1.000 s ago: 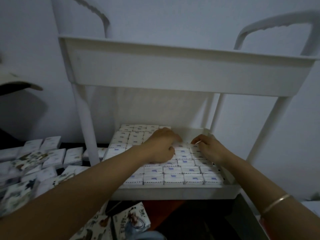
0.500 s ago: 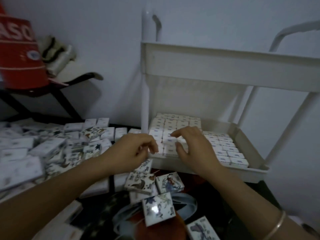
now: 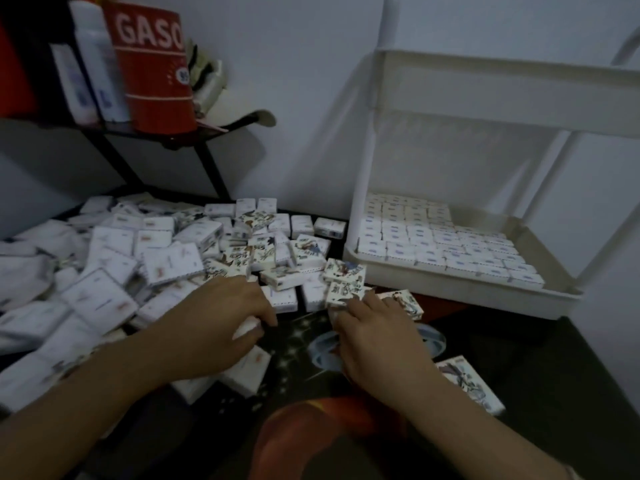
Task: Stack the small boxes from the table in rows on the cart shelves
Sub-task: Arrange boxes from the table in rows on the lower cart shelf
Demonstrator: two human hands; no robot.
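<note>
Several small white boxes lie in a loose heap (image 3: 145, 258) on the dark table, some showing patterned faces. My left hand (image 3: 221, 323) is at the heap's near edge, fingers curled round a white box (image 3: 247, 329). My right hand (image 3: 377, 337) reaches forward beside it, and its curled fingertips grip the near edge of a patterned box (image 3: 343, 294). The white cart (image 3: 464, 292) stands at the right. Its lower shelf holds neat rows of boxes (image 3: 436, 244). Both hands are to the left of the cart and closer to me than it.
A patterned box (image 3: 471, 382) lies alone by my right wrist, and another (image 3: 405, 303) lies just past my right hand. A dark shelf at the back left carries a red can (image 3: 152, 67) and white bottles (image 3: 93, 64). The cart's upper shelf (image 3: 512, 95) overhangs the filled rows.
Both hands have come out of the cart's lower shelf and moved left and down to the heap on the table. The view has swung left with them.
</note>
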